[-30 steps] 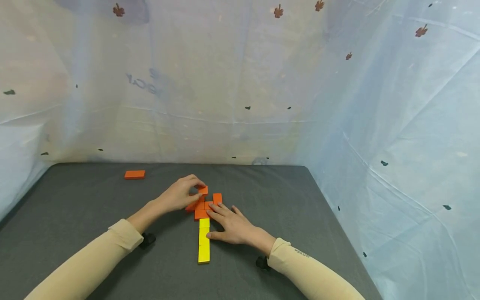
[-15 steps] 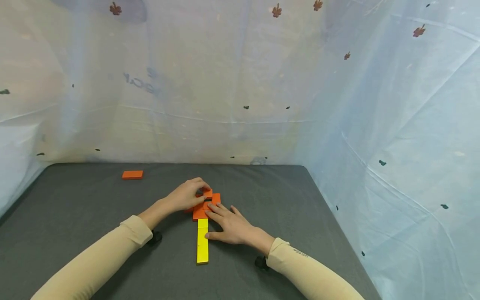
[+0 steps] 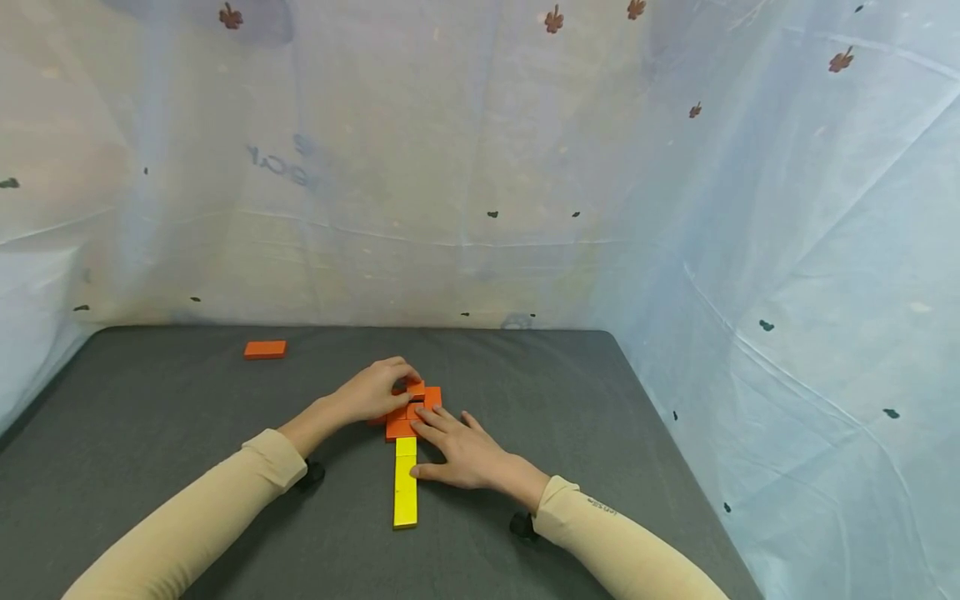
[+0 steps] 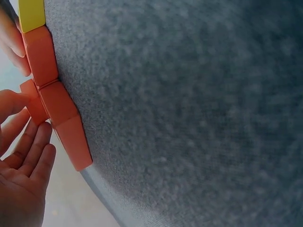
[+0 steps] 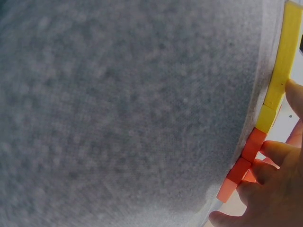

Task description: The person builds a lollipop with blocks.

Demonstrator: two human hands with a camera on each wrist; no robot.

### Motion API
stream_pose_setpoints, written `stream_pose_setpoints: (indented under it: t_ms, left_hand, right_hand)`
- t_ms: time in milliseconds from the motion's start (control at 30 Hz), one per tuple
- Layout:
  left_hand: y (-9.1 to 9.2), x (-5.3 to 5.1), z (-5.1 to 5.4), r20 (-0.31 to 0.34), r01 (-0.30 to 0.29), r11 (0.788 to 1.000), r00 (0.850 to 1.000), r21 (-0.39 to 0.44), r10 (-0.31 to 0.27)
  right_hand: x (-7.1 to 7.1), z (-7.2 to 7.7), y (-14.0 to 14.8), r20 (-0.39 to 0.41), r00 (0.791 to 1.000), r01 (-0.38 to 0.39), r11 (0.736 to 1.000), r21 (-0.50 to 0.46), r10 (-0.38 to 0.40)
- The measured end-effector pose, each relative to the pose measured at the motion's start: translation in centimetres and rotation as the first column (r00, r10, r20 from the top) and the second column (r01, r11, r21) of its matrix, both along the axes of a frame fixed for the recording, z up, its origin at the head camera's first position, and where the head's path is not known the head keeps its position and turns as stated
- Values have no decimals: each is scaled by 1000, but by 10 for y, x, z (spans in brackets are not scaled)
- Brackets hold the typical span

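Between thumb and fingers my left hand (image 3: pixel 372 390) pinches an orange block (image 3: pixel 416 389) at the far side of a cluster of orange blocks (image 3: pixel 401 429). In the left wrist view that held block (image 4: pixel 35 101) stands higher than the row of orange blocks (image 4: pixel 59 101) beside it. My right hand (image 3: pixel 467 454) lies with fingers spread, its fingertips touching the cluster's right side. Its thumb touches the strip of yellow blocks (image 3: pixel 405 492) that runs from the cluster toward me. Both the right hand's fingers (image 5: pixel 274 151) and the yellow strip show in the right wrist view.
A single orange block (image 3: pixel 266 350) lies near the table's far left edge. The grey cloth-covered table (image 3: pixel 562 400) ends at a pale plastic sheet (image 3: pixel 375 167) hanging behind and to the right.
Over the last second my left hand has moved a little right and toward me with the orange block, into the gap in the cluster. The right hand has stayed in place.
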State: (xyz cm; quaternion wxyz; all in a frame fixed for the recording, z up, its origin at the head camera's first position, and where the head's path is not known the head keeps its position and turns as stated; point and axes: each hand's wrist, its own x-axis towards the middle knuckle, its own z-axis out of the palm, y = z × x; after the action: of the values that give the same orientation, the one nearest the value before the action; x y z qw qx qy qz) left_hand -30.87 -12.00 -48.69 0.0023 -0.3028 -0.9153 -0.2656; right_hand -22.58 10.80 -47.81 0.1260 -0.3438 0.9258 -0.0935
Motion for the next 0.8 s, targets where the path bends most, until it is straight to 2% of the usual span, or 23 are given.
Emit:
stream_pose_setpoints:
  t_ms: [267, 567, 800]
  left_hand:
    - [1, 2, 4, 2, 1, 1000, 1000, -12, -1]
    - [0, 0, -3, 25, 12, 999, 1000, -38, -11]
    - [0, 0, -2, 51, 21, 998, 999, -52, -19]
  right_hand:
    - [-1, -1, -1, -2, 1000, -1, 1000, 6, 1]
    - [0, 0, -1, -2, 1000, 2, 1000, 6, -2]
    - [0, -1, 0, -17, 1000, -8, 1000, 0, 8]
